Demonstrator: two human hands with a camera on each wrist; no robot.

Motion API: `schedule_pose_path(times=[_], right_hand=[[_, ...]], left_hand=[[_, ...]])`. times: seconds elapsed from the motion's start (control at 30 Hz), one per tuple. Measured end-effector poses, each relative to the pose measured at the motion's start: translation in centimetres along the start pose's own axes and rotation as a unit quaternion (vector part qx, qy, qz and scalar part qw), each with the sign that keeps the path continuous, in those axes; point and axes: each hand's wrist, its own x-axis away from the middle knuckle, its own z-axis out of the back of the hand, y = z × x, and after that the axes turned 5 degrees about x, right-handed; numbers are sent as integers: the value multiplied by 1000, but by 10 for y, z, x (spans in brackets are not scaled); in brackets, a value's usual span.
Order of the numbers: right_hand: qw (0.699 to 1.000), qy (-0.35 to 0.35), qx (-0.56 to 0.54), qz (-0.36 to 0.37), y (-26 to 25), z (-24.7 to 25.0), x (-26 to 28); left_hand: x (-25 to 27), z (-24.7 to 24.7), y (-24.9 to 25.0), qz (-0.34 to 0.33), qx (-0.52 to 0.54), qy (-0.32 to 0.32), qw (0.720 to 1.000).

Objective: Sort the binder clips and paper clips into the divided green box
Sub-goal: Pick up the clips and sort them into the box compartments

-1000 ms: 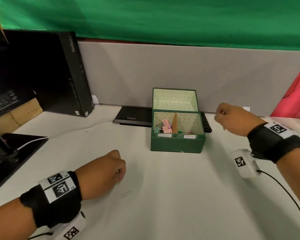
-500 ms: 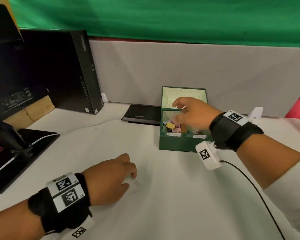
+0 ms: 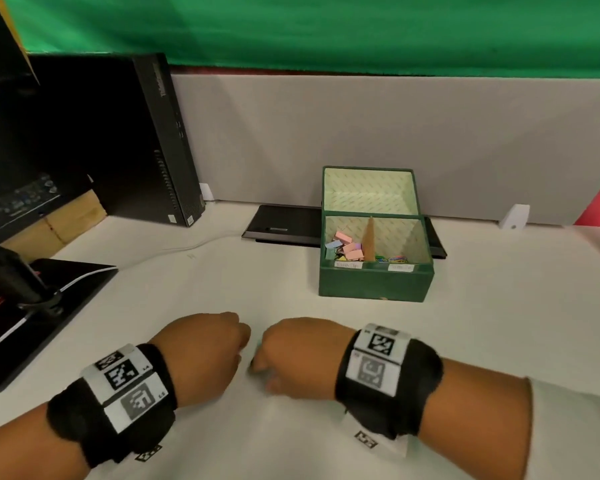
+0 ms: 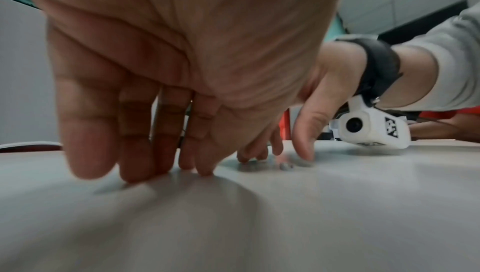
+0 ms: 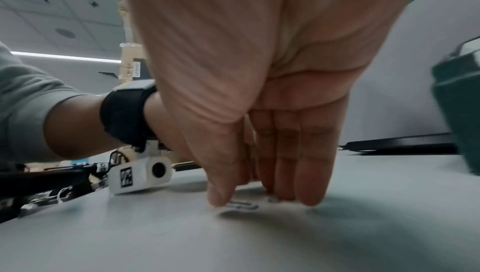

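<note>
The divided green box stands open at the back of the white table, its lid upright against the grey partition. Its left compartment holds a heap of pastel binder clips; the right compartment holds coloured paper clips, low against the front wall. Sorting therefore appears largely done. One item is seen outstanding: a single paper clip lying flat on the table in front of the box, well apart from it. Both hands are down at that spot, close together. The right hand has its fingers pointed at the surface, thumb tip and fingertips just either side of the clip, touching or nearly so; it is not lifted, and I judge the pinch not yet closed. The left hand rests its straight fingertips on the table just beside, holding nothing that can be seen. No other loose clip shows on the table, though the hands hide a little ground. What remains, in my judgement, is to lift this clip and drop it in the right compartment.
</note>
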Motion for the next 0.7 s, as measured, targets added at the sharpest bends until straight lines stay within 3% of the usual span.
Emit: schedule_pose_path(times=[0.27,0.4,0.47,0.57,0.63,0.7], right_hand=[[996,10,48,74,-18,-8,2],[997,12,-16,68,-6,-6,13],[998,24,-60,9,15,2,21],[979,129,-90,-130,68,19,37],[942,238,-100,-216,109,32,53],[904,304,-113,-277,143,40,71]], left_hand=[[-6,-8,-7,10,-8,17,1000],[-8,-5,-5,19,-10,12,1000],[-9,-3,-4,20,7,18,1000],[-18,-1,-12,30,72,30,996],[-33,-1,-32,56,104,49,992],[-55,4,-60,109,101,46,988]])
